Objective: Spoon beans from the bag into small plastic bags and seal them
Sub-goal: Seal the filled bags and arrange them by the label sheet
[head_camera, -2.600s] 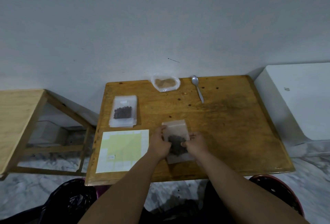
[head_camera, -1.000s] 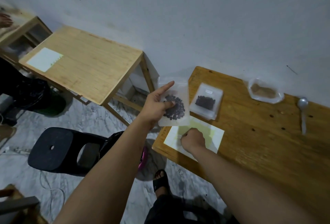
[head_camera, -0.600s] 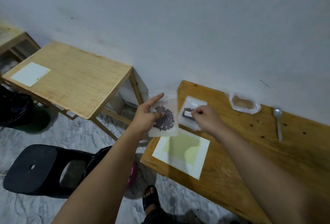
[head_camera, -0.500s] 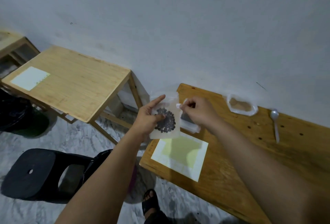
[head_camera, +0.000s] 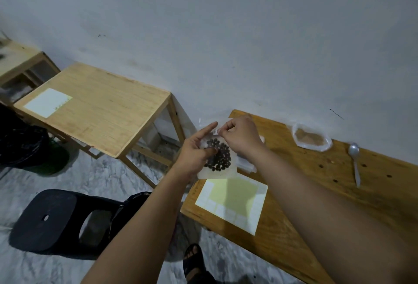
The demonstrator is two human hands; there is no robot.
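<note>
The right hand (head_camera: 239, 139) has come up from the sticker sheet (head_camera: 233, 200) to the top edge of the small bag (head_camera: 219, 159), thumb and forefinger pinched on what looks like a small white sticker (head_camera: 216, 130). The left hand (head_camera: 194, 154) holds the bag in the air just off the table's (head_camera: 339, 193) left end, thumb pressed on its front. This bag seems filled and closed, with labelling in hand, while the spoon (head_camera: 355, 161) lies idle near the open supply bag (head_camera: 311, 136); the small bag is clear and flat, with dark round beans bunched low
</note>
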